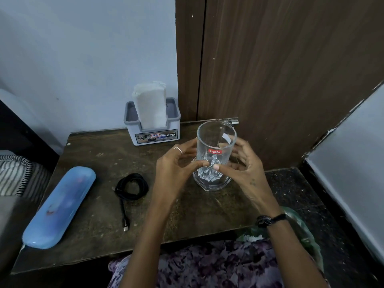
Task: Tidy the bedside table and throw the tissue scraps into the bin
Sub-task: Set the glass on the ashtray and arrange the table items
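Item, left: my left hand (176, 163), fingers curled round the glass (215, 154). Item, centre: glass, upright, clasped between both palms over the bedside table (93, 204). Item, right: my right hand (245, 165), gripping likewise. Handling, my judgement: set base flat, loosen both hands together.

Bare-armed, the person wears a thin ring on a finger of the left hand (174, 165), a black braided band at the right wrist, and a purple floral-patterned garment below.
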A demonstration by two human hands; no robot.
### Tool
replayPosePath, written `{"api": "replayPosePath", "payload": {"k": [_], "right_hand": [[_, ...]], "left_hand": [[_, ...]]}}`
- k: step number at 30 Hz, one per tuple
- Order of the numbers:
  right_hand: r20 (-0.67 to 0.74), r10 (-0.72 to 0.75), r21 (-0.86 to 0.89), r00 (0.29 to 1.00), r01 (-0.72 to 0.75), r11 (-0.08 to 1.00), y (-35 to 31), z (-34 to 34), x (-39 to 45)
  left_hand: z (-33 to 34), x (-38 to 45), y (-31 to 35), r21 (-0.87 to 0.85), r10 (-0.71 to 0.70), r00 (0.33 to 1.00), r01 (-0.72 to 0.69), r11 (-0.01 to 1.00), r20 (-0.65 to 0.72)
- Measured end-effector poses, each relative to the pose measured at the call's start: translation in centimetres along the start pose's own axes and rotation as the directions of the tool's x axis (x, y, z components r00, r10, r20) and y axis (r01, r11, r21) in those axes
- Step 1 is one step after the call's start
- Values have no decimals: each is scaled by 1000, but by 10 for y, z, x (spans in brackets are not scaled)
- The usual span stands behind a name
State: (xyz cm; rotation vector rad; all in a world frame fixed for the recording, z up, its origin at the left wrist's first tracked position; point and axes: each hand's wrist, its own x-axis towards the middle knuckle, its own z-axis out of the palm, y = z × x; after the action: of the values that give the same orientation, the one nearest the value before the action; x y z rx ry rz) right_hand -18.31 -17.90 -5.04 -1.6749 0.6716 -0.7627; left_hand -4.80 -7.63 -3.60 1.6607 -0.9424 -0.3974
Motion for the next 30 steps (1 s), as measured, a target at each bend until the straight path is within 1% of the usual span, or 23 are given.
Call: {"api": "replayPosePath", "payload": {"k": [4,14,17,18,20,22,24,26,28,30], "right_hand": [[41,31,-15,999,-31,999,9,-4,3],[90,45,-60,995,-40,997,18,-8,12],[129,77,-57,989,-70,996,15,-11,12],[148,93,-62,985,-84,995,15,-13,12],[173,126,-91,977,-112,990,16,-18,11],[196,164,-137,967,-139,981,20,-22,10],[237,197,-182,951,-156,971,23,-26,7],[272,223,-227,936,-163,960,24,-27,5],[274,249,-255,929,-179,950,25,-26,4],[268,273,-274,924,-199,941,27,-26,5]], "left_hand": [[8,1,-10,23,-25,1000,25,999,7],[13,1,-20,59,-6,1000,5,998,9],[15,1,-18,104,-1,1000,-1,995,21],[15,1,-19,137,-16,999,11,991,35],[17,1,-22,202,-112,987,87,976,117],[18,-1,-26,272,-225,943,156,950,246],[21,-5,-30,351,-268,910,150,924,317],[25,-7,-34,378,-244,919,116,919,310],[26,-6,-36,337,-212,936,109,935,283],[25,-4,-37,286,-218,938,138,948,270]]}}
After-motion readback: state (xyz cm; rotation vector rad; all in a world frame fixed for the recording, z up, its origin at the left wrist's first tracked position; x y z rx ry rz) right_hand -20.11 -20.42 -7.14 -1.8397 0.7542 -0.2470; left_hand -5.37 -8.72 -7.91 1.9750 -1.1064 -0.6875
